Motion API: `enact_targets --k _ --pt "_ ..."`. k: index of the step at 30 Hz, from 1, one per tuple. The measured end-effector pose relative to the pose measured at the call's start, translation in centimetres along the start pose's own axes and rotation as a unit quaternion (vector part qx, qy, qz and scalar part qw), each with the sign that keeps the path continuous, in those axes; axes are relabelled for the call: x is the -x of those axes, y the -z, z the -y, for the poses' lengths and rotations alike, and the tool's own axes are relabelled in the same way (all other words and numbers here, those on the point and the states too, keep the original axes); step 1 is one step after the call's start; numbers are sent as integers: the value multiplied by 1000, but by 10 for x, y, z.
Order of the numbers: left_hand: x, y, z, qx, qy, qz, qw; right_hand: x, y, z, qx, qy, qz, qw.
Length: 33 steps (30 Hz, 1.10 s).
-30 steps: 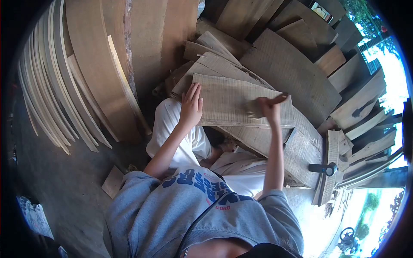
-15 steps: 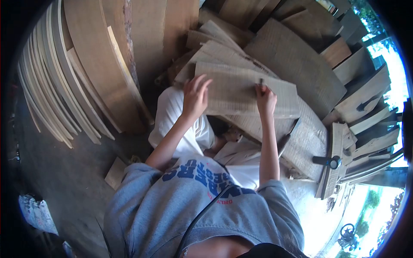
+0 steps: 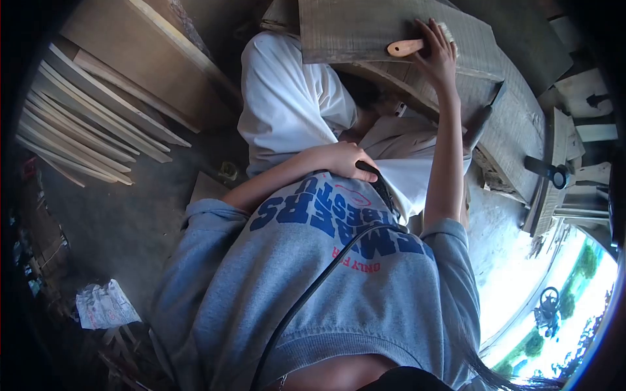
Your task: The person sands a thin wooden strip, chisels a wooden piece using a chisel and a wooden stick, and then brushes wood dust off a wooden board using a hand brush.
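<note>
My right hand (image 3: 438, 57) is closed round a brush (image 3: 404, 47) with a wooden handle and pale bristles, over a flat wooden board (image 3: 352, 29). The handle points left, with a small hole near its end. At my waist, my left hand (image 3: 349, 160) grips a dark strap-like item (image 3: 366, 168), most of it hidden by the hand and shirt. A bladed tool with a dark handle (image 3: 478, 125) lies on the boards right of my right forearm.
Several curved wooden slats (image 3: 98, 130) are stacked at the left. A black tool with a round head (image 3: 548, 172) rests on wood at the right. Crumpled white paper (image 3: 106, 305) lies at lower left. A black cable (image 3: 313, 283) crosses my shirt.
My left hand has left the board and come down to my waist, onto the dark item. My right hand, earlier pinching a small dark thing, now holds the brush. The camera view has shifted.
</note>
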<state>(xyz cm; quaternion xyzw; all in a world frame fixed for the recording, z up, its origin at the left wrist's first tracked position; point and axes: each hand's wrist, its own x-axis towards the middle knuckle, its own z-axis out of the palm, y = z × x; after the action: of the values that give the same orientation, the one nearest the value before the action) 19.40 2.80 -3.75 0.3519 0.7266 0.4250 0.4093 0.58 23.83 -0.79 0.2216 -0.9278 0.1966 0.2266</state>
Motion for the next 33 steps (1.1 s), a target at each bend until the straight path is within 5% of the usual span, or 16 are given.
enact_targets --k 22,24,25,27,30,31,33 --pt "-2 -5 5 1 27 21 999 0 -4 -4 -5 -6 7 1000" --pt "4 -13 4 -7 -82 -141 987 -2 -4 0 56 3 -77 995" --pt "10 -14 1 -85 -63 -208 972 -6 8 -10 -109 -25 92 989" --pt "27 -15 -6 -113 27 -234 965 -6 34 19 -88 -96 135 982" --pt "44 -22 -5 -70 81 -252 962 11 93 70 -64 9 100 993" --pt "48 -20 -13 -67 94 -240 964 24 106 74 -135 -17 141 981" --pt "52 -17 -17 -136 117 -219 959 81 118 104 -87 -91 42 991"
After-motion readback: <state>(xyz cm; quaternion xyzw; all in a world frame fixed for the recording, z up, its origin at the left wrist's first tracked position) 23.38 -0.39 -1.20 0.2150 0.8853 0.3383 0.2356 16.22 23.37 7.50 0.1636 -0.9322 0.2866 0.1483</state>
